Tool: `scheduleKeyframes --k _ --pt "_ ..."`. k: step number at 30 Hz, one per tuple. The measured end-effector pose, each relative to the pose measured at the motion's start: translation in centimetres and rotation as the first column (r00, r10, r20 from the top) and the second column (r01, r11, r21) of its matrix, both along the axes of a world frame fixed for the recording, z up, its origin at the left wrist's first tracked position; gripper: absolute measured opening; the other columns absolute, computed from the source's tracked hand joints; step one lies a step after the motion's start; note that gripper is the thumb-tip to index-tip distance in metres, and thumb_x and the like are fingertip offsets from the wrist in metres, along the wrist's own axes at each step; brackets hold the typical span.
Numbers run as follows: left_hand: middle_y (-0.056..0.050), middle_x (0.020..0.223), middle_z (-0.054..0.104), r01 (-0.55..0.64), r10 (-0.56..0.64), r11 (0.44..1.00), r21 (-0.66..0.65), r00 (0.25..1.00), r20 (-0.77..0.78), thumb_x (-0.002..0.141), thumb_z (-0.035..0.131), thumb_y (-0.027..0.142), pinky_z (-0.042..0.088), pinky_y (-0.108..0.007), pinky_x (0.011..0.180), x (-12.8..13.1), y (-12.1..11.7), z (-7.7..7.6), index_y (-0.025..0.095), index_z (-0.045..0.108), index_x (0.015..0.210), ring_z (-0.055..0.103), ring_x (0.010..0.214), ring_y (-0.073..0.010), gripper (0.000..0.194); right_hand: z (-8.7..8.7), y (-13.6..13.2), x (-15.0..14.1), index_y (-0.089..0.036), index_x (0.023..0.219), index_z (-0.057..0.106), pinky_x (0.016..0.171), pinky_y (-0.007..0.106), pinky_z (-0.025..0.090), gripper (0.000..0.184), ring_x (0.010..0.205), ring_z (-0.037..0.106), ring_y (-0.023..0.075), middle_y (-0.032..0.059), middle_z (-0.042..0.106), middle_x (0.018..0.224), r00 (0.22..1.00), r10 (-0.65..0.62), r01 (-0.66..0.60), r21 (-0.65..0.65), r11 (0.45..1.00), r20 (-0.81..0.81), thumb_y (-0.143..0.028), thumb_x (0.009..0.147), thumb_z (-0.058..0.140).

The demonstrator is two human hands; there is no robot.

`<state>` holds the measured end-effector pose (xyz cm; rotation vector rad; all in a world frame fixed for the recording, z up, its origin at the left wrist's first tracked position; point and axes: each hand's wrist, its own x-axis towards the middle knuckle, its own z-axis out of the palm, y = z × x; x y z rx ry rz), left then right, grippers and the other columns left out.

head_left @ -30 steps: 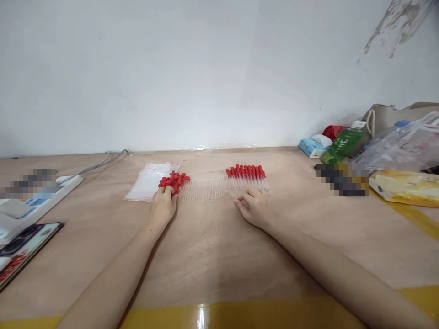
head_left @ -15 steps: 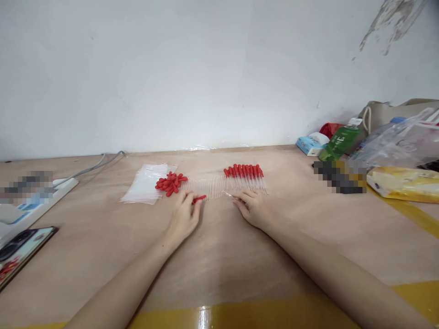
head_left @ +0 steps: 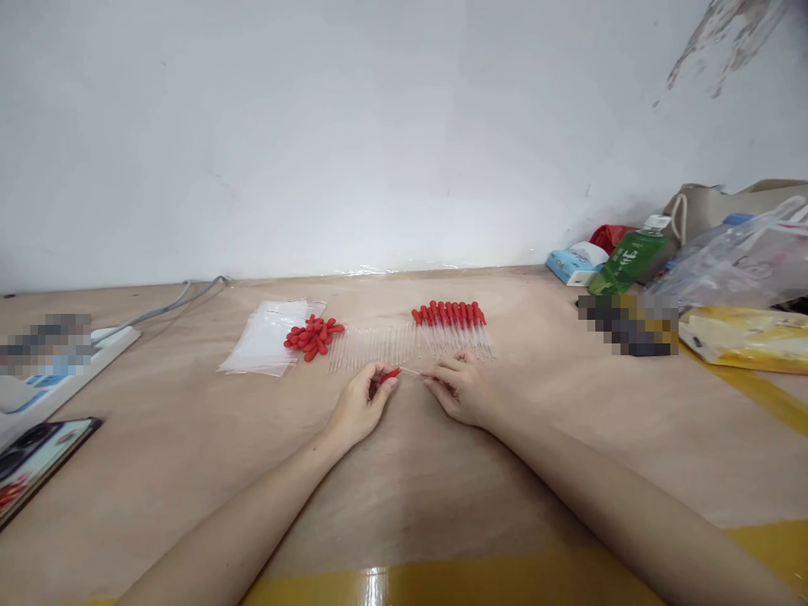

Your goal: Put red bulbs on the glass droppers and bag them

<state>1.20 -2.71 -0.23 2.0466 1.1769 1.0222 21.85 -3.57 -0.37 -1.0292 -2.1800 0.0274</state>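
Observation:
Pinched in my left hand (head_left: 367, 397) is a red rubber dropper bulb (head_left: 390, 374), its open end pointing right. My right hand (head_left: 462, 389) grips a thin clear dropper tube (head_left: 411, 371), whose left tip is at the bulb's mouth; whether it is inside I cannot tell. Beyond my hands lies a row of clear tubes (head_left: 375, 347). A pile of loose red bulbs (head_left: 314, 337) sits left of the row. On its right, several droppers with red bulbs fitted (head_left: 449, 316) lie side by side.
Flat clear plastic bags (head_left: 262, 337) lie left of the bulbs. Further left are a power strip (head_left: 114, 347) with a cable and a phone (head_left: 47, 463). At the right stand a tissue pack (head_left: 571, 268), a green bottle (head_left: 631, 257) and plastic bags (head_left: 725, 261); a wall is behind.
My left hand has moved right with the red bulb, bringing it up to the tube's tip. My right hand stays nearly in place, with the tube now pointing at the bulb.

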Motion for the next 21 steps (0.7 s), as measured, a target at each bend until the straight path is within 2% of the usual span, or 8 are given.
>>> scheduleKeyframes --k 6,12,17,21 --pt "-0.002 0.085 0.062 0.027 -0.026 0.999 0.039 0.999 -0.024 0.084 0.047 0.029 0.043 -0.026 0.072 -0.12 -0.03 0.00 0.019 0.058 0.090 0.056 0.079 -0.0140 0.016 0.43 0.02 0.33 -0.022 0.101 0.062 0.076 0.031 0.030 0.026 0.074 0.053 0.0125 0.0030 0.063 0.081 0.997 0.051 -0.049 -0.049 0.998 0.050 -0.024 0.088 0.040" --pt "-0.002 0.082 0.061 0.099 -0.092 0.990 0.104 0.993 -0.071 0.084 0.047 0.027 0.043 -0.025 0.070 -0.32 -0.20 0.50 0.018 0.060 0.086 0.056 0.077 -0.0137 0.016 0.14 0.63 0.62 -0.024 0.101 0.063 0.074 0.031 0.028 0.026 0.071 0.051 0.0120 0.0024 0.062 0.080 0.993 0.049 -0.047 -0.018 0.999 0.110 -0.022 0.087 0.040" --pt "-0.002 0.080 0.059 0.144 -0.122 0.980 0.135 0.980 -0.158 0.085 0.046 0.026 0.043 -0.025 0.069 -0.38 -0.36 0.60 0.018 0.060 0.085 0.055 0.075 -0.0130 0.016 0.10 0.70 0.63 -0.025 0.096 0.063 0.072 0.032 0.024 0.025 0.066 0.048 0.0107 0.0014 0.061 0.080 0.982 0.021 -0.033 0.060 0.998 0.190 -0.019 0.086 0.042" --pt "-0.002 0.080 0.057 0.169 -0.125 0.967 0.189 0.966 -0.227 0.086 0.045 0.026 0.043 -0.025 0.068 -0.42 -0.32 0.53 0.018 0.059 0.087 0.054 0.074 -0.0133 0.016 0.35 0.39 0.21 -0.019 0.081 0.063 0.068 0.031 0.022 0.022 0.061 0.044 0.0099 0.0008 0.059 0.072 0.981 0.005 -0.019 0.071 0.997 0.192 -0.019 0.085 0.041"
